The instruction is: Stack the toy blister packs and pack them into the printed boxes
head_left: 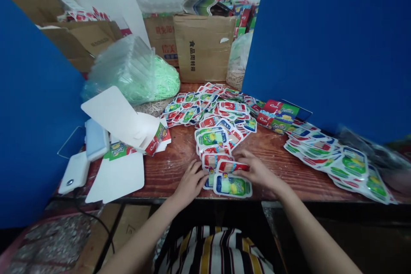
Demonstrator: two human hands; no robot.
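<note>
Near the front edge of the table, my right hand grips the right end of a folded-looking, can-shaped packet, with a red panel above and a green panel below. My left hand has its fingers apart and rests beside the left edges of the packets, its thumb touching them. Just beyond my hands lies an overlapping row of can-shaped packets with a green one on top. Behind that row spreads a loose heap of red and green packets. The fingertips of my right hand are partly hidden.
Overlapping packets lie along the right side, near a red and green printed box. White cards and a white device are on the left. Cartons and a bag of green shredded filler stand behind. Blue panels flank the table.
</note>
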